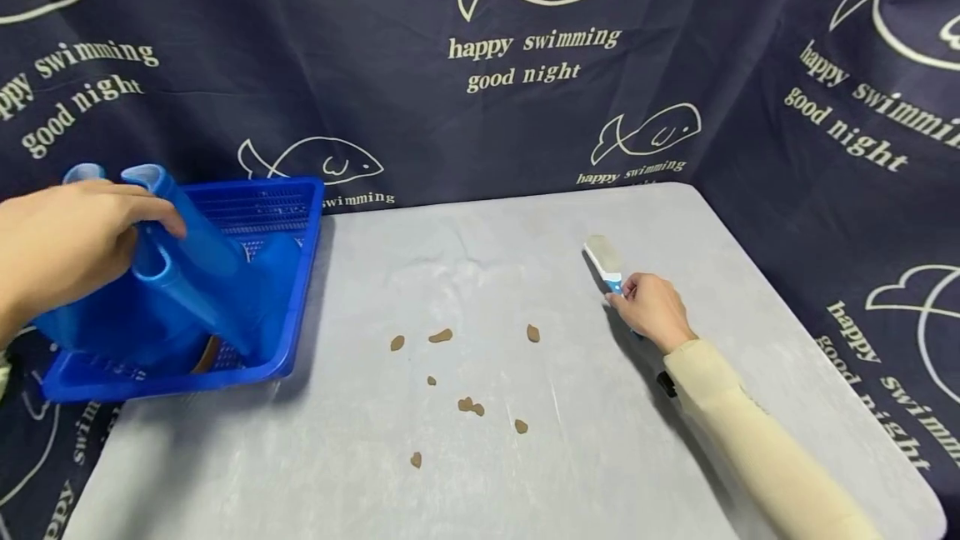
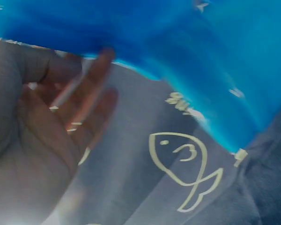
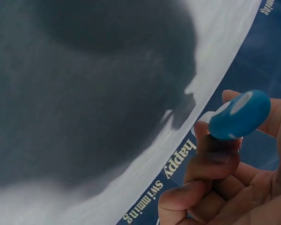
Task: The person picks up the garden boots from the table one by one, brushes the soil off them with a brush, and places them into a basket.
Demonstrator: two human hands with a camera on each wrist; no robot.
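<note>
Right hand (image 1: 651, 307): fingers curled round the blue handle of a small brush (image 1: 604, 262), gripping it. The brush lies at the right-hand part of the grey worktop (image 1: 600, 457). Its long axis runs from the hand up and to the left in the head view, pale head end pointing away from the person and slightly toward the worktop's middle. In the right wrist view the rounded blue butt of the handle (image 3: 240, 115) sticks out past the curled fingers (image 3: 210, 164).

Left hand (image 1: 63, 244): fingers wrapped over the upper edge of a blue plastic dustpan (image 1: 180, 273), gripping it. The dustpan stands tilted in a blue slotted basket (image 1: 288, 290) at the worktop's left edge, its handle end up by the hand. The left wrist view is blurred; it shows only blue plastic above the palm.

Brown crumbs (image 1: 468, 405) lie scattered on the worktop between the two hands, roughly at its middle, near the front. They lie left of and nearer the person than the brush; the right hand is the closer of the two. The brush head points away from the crumbs, not toward them.

Surroundings: a dark blue cloth (image 1: 525, 57) printed with fish and lettering hangs behind and beside the worktop.
</note>
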